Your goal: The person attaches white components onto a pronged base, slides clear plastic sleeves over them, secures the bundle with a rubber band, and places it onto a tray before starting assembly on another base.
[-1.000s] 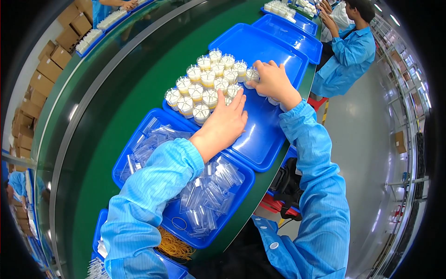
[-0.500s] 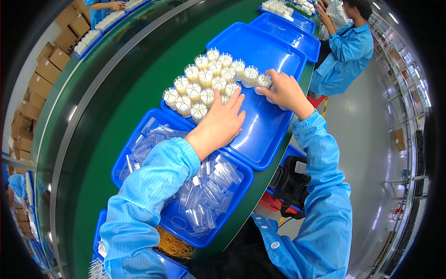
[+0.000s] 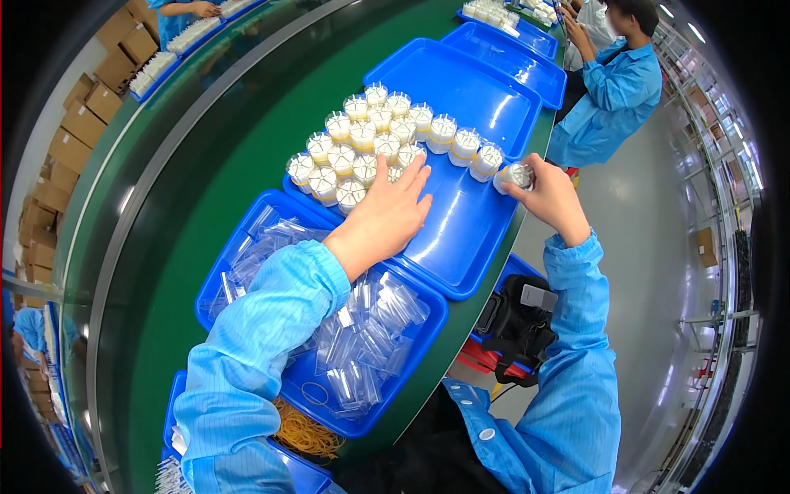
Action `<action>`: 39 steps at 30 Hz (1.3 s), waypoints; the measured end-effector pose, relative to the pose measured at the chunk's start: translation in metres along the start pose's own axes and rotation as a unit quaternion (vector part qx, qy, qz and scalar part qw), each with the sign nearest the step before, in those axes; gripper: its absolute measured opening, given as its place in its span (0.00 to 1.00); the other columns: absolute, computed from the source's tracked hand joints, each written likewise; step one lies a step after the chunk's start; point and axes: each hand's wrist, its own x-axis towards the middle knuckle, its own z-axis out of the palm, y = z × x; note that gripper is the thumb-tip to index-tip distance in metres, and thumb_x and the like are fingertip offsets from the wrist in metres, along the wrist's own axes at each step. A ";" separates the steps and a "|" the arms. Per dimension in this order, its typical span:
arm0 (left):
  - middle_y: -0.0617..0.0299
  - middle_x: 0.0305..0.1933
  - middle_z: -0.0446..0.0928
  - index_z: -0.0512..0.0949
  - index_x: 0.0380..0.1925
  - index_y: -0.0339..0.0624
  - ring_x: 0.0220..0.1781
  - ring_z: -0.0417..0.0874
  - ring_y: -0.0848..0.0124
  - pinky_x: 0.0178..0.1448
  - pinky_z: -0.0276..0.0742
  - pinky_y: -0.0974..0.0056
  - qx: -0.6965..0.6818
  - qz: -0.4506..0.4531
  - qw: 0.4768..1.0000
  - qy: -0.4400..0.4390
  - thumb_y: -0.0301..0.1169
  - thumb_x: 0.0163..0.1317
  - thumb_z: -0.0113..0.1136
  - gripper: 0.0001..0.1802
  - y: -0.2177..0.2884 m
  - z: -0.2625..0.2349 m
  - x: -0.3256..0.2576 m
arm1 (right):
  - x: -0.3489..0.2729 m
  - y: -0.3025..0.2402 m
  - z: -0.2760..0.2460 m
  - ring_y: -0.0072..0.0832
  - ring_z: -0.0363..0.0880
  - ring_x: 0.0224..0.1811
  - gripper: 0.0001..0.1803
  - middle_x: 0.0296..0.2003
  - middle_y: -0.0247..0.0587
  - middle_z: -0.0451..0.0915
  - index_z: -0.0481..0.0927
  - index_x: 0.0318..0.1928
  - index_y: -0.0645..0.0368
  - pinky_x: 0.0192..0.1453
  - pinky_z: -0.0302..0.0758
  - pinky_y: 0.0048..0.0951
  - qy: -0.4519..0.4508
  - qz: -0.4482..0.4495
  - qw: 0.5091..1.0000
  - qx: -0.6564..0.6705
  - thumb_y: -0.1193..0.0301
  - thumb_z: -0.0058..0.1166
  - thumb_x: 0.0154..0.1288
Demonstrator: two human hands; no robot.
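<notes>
Round bundles of white-ended clear pieces (image 3: 362, 132), each with a yellow band around it, stand packed in a blue tray (image 3: 448, 255). A single row of them runs along the tray's far side toward the right. At that row's right end, my right hand (image 3: 553, 196) is closed on one bundle (image 3: 517, 177), thumb on the near side and fingers behind. My left hand (image 3: 383, 210) lies with fingers spread against the near side of the packed group, touching bundles at its edge. Its palm covers part of the tray.
Close by, a blue tray (image 3: 436, 329) holds loose clear plastic sleeves. Yellow rubber bands (image 3: 304, 432) lie below it. More blue trays (image 3: 502, 62) line the green table (image 3: 156, 329). A co-worker (image 3: 613, 82) sits at the far right; a black bag (image 3: 522, 321) sits beside the table.
My right hand has moved right and nearer, from a bundle midway along the row to the one at its end. My left hand has stayed nearly in place.
</notes>
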 end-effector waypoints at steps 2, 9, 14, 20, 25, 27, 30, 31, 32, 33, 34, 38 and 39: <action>0.46 0.64 0.62 0.75 0.50 0.40 0.71 0.53 0.54 0.66 0.54 0.36 0.017 0.000 1.000 0.003 0.36 0.53 0.61 0.23 -0.002 0.002 -0.004 | -0.004 -0.012 -0.015 0.44 0.80 0.32 0.26 0.29 0.51 0.79 0.74 0.40 0.63 0.35 0.75 0.39 -0.006 0.016 1.000 0.006 0.58 0.66 0.47; 0.46 0.63 0.63 0.75 0.49 0.39 0.71 0.55 0.54 0.66 0.55 0.38 0.032 0.012 0.999 0.010 0.35 0.52 0.61 0.23 -0.002 -0.002 -0.002 | 0.022 -0.068 0.003 0.42 0.80 0.31 0.25 0.28 0.49 0.79 0.75 0.40 0.61 0.33 0.75 0.38 0.046 -0.155 0.987 0.016 0.59 0.67 0.46; 0.46 0.62 0.64 0.75 0.49 0.39 0.70 0.56 0.54 0.66 0.55 0.38 0.038 0.021 0.999 0.005 0.35 0.52 0.60 0.23 0.001 -0.004 -0.003 | 0.052 -0.086 0.029 0.47 0.80 0.34 0.23 0.29 0.51 0.80 0.75 0.42 0.61 0.37 0.75 0.42 0.002 -0.142 0.987 -0.070 0.60 0.64 0.49; 0.46 0.62 0.65 0.75 0.49 0.38 0.70 0.57 0.54 0.66 0.56 0.40 0.052 0.022 0.998 0.001 0.34 0.53 0.58 0.22 -0.002 -0.004 -0.009 | 0.059 -0.081 0.048 0.49 0.79 0.33 0.23 0.27 0.51 0.80 0.71 0.46 0.61 0.36 0.74 0.44 0.013 -0.139 0.990 -0.004 0.65 0.61 0.52; 0.47 0.61 0.66 0.75 0.48 0.38 0.68 0.59 0.54 0.66 0.57 0.42 0.020 0.005 1.000 0.016 0.34 0.55 0.58 0.21 -0.002 -0.002 -0.005 | 0.055 -0.077 0.063 0.49 0.79 0.32 0.22 0.28 0.49 0.80 0.66 0.52 0.61 0.35 0.73 0.45 0.037 -0.173 0.982 0.065 0.75 0.54 0.56; 0.47 0.60 0.66 0.75 0.48 0.38 0.68 0.60 0.54 0.66 0.58 0.42 0.009 0.005 1.000 0.015 0.35 0.56 0.58 0.20 -0.002 -0.003 -0.004 | 0.053 -0.075 0.069 0.48 0.79 0.32 0.22 0.28 0.48 0.80 0.66 0.53 0.60 0.35 0.74 0.44 0.052 -0.184 0.978 0.083 0.76 0.53 0.57; 0.46 0.61 0.65 0.75 0.48 0.37 0.68 0.59 0.54 0.66 0.57 0.42 0.014 0.007 1.000 0.015 0.34 0.55 0.59 0.21 -0.001 -0.003 -0.003 | 0.047 -0.072 0.069 0.44 0.80 0.30 0.22 0.27 0.46 0.80 0.67 0.53 0.60 0.34 0.74 0.39 0.077 -0.185 0.970 0.140 0.77 0.53 0.57; 0.46 0.61 0.65 0.75 0.48 0.37 0.68 0.59 0.54 0.66 0.57 0.42 0.014 0.007 1.000 0.015 0.34 0.55 0.59 0.21 -0.001 -0.004 -0.004 | 0.042 -0.071 0.066 0.40 0.80 0.29 0.21 0.26 0.44 0.80 0.68 0.52 0.59 0.33 0.75 0.36 0.085 -0.174 0.965 0.179 0.76 0.54 0.58; 0.46 0.61 0.65 0.75 0.48 0.37 0.68 0.59 0.54 0.66 0.57 0.42 0.031 0.013 0.999 0.009 0.34 0.54 0.59 0.22 -0.002 -0.005 -0.005 | 0.037 -0.069 0.061 0.40 0.80 0.29 0.21 0.26 0.44 0.80 0.68 0.52 0.59 0.33 0.75 0.36 0.086 -0.173 0.965 0.178 0.76 0.54 0.58; 0.46 0.62 0.64 0.75 0.48 0.37 0.69 0.59 0.54 0.66 0.57 0.42 0.050 0.018 0.999 0.002 0.34 0.53 0.60 0.22 -0.002 -0.008 -0.007 | 0.030 -0.069 0.050 0.36 0.80 0.27 0.19 0.26 0.42 0.80 0.70 0.51 0.59 0.32 0.75 0.33 0.111 -0.150 0.967 0.173 0.75 0.55 0.58; 0.46 0.62 0.64 0.75 0.48 0.37 0.69 0.59 0.54 0.66 0.57 0.42 0.050 0.016 0.999 0.001 0.34 0.53 0.60 0.22 -0.004 -0.010 -0.009 | 0.025 -0.069 0.040 0.32 0.80 0.26 0.17 0.26 0.41 0.79 0.73 0.49 0.58 0.31 0.74 0.30 0.135 -0.128 0.968 0.167 0.74 0.56 0.58; 0.45 0.63 0.63 0.74 0.51 0.37 0.70 0.57 0.53 0.67 0.55 0.41 0.061 0.010 0.998 -0.007 0.32 0.52 0.58 0.24 -0.003 -0.018 -0.013 | 0.014 -0.043 0.021 0.39 0.80 0.34 0.28 0.35 0.44 0.78 0.71 0.50 0.55 0.36 0.76 0.37 0.184 -0.012 0.982 0.033 0.59 0.64 0.51; 0.45 0.64 0.62 0.73 0.52 0.38 0.70 0.56 0.53 0.68 0.54 0.41 0.079 0.001 0.997 0.000 0.31 0.52 0.57 0.24 -0.003 -0.019 -0.013 | 0.014 -0.036 0.023 0.39 0.80 0.34 0.28 0.35 0.44 0.78 0.71 0.50 0.55 0.36 0.76 0.37 0.185 -0.011 0.982 0.032 0.59 0.64 0.51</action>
